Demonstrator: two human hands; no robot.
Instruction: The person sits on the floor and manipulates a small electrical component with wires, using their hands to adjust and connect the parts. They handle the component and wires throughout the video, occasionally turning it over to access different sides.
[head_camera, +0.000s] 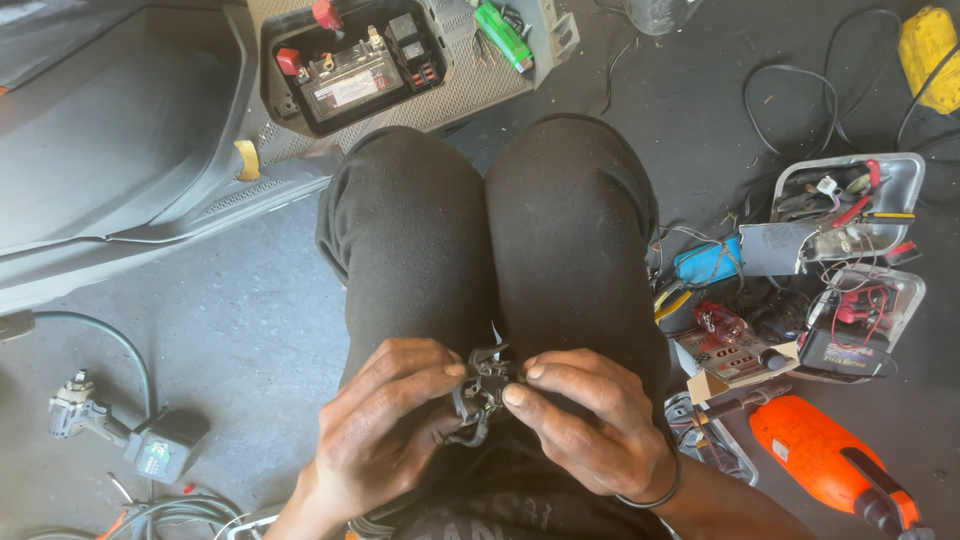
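Note:
My left hand (385, 425) and my right hand (585, 420) meet over my lap, both gripping a small black plastic connector part (483, 388) with short wires hanging from it. Thumbs and forefingers of both hands pinch it from either side. A dark bangle (655, 497) circles my right wrist. My knees in black trousers (490, 230) fill the middle of the view.
An open scooter battery compartment (350, 65) with a battery lies ahead, a green lighter (503, 36) beside it. Right: plastic trays (850, 205) of wires and parts, an orange power tool (825, 455), a yellow object (928, 50). Left: a hose nozzle tool (130, 430) on grey concrete.

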